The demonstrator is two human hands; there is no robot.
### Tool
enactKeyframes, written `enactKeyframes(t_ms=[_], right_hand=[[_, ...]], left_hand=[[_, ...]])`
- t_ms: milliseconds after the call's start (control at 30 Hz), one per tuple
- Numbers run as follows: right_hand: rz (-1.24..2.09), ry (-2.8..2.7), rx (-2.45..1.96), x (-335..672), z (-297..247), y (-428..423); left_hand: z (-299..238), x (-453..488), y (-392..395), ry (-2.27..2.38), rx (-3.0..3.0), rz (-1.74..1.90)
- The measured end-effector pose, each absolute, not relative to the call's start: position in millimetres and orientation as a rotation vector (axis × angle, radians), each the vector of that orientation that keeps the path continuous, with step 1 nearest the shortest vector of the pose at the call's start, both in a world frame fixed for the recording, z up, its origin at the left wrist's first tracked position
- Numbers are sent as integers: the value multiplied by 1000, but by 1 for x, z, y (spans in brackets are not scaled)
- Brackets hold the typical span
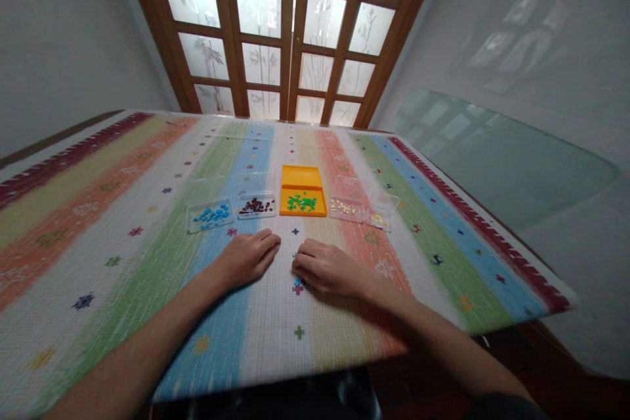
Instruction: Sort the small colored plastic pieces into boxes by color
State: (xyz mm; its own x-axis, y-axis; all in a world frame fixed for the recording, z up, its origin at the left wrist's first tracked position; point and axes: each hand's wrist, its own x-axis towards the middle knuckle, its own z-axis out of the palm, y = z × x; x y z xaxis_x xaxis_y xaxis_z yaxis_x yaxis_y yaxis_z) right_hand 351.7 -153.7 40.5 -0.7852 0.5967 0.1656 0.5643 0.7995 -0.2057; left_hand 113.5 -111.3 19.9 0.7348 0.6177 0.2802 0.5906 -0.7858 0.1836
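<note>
My left hand rests on the striped tablecloth with its fingers curled together; whatever may be between the fingertips is hidden. Close by on the right, my right hand is closed in a pinch, and a small blue piece shows at its fingertips. The two hands are a short gap apart. Just beyond them stands an open yellow box with green pieces in it. To its left are clear boxes of dark brown pieces and blue pieces.
Right of the yellow box sit a clear box of cream pieces and a smaller clear box with white and yellow bits. All stand on the patterned tablecloth. The table's near edge runs below my forearms; glazed wooden doors are behind.
</note>
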Motion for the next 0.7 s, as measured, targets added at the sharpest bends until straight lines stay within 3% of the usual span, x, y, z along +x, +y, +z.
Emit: enactKeyframes(t_ms=[700], right_hand=[[219, -2811, -935, 344, 41, -156]], left_hand=[[21, 114, -112, 970, 2814, 537]])
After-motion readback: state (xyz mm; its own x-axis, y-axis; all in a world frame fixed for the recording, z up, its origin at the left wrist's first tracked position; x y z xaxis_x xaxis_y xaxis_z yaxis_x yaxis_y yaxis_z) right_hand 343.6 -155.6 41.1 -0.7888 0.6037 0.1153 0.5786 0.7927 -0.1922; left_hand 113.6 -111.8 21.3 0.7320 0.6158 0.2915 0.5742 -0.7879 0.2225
